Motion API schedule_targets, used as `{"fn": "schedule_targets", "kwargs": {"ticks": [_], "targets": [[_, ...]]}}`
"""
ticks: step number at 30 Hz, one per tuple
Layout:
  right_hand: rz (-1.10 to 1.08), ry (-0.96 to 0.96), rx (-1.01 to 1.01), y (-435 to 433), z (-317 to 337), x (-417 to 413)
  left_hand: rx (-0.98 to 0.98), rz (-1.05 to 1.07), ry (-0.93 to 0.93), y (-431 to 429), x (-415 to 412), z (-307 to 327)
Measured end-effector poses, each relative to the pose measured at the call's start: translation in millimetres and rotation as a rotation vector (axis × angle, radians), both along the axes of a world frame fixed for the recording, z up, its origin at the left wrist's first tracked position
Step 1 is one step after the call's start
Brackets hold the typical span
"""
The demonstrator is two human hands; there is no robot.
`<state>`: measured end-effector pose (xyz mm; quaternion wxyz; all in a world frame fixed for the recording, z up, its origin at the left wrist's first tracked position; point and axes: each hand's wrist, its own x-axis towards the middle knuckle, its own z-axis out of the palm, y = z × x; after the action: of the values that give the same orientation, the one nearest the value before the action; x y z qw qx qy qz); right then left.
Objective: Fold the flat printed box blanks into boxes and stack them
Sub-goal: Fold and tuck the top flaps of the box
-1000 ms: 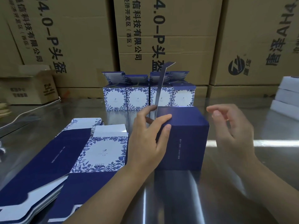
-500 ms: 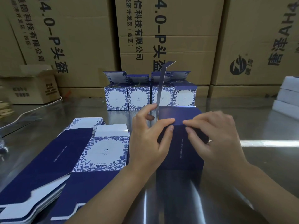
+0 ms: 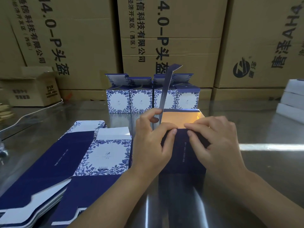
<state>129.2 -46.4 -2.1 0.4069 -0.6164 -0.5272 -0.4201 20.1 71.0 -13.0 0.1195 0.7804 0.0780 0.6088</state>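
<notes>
Polished steel table (image 3: 246, 186) carries the half-formed blue box (image 3: 182, 155). The left hand (image 3: 153, 142) and right hand (image 3: 215, 140) pinch its near top rim, fingers curled over the edge. Thin card looks light, easily dented and probably slick, so it seems best held beside the creases. Flat blanks (image 3: 65, 162) lie left of the grip.

The right hand (image 3: 218, 142), which hung open in the air to the right of the box (image 3: 182, 155) a second ago, has come across and now pinches the top of the box's near wall, just beside the left hand (image 3: 153, 145). The navy panel that covered the top no longer shows; the opening now shows a shiny, gold-lit inside.
</notes>
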Motion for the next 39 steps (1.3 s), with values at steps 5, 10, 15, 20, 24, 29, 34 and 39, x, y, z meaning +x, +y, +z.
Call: {"fn": "schedule_targets", "kwargs": {"ticks": [5, 10, 15, 20, 24, 29, 34, 39], "targets": [[-0.007, -0.010, -0.040, -1.2, 2.7, -1.3, -0.006, -0.017, 0.023, -2.3, 0.7, -0.6], [-0.028, -0.020, -0.072, -2.2, 2.6, -0.3, 0.001, -0.013, 0.038, -2.4, 0.3, -0.8], [-0.040, -0.028, -0.086, -2.8, 3.2, 1.9, 0.043, 0.087, 0.043, -3.4, -1.0, -0.8], [-0.083, -0.014, -0.086, -3.7, 2.5, 3.6, 0.096, 0.176, 0.061, 0.9, -4.9, 4.4], [-0.099, -0.014, -0.084, -3.8, 2.8, 6.1, 0.236, 0.241, 0.150, 3.2, -7.3, 10.5], [-0.125, -0.016, -0.049, -2.3, 1.7, 6.1, 0.241, 0.218, 0.189, 5.8, -7.3, 13.3], [-0.166, 0.069, -0.034, -4.4, 2.0, 8.8, 0.154, 0.235, 0.226, 7.1, -8.5, 12.5], [-0.150, 0.155, -0.080, -5.5, 2.6, 15.7, 0.089, 0.247, 0.229, 8.8, -8.8, 14.3]]}}
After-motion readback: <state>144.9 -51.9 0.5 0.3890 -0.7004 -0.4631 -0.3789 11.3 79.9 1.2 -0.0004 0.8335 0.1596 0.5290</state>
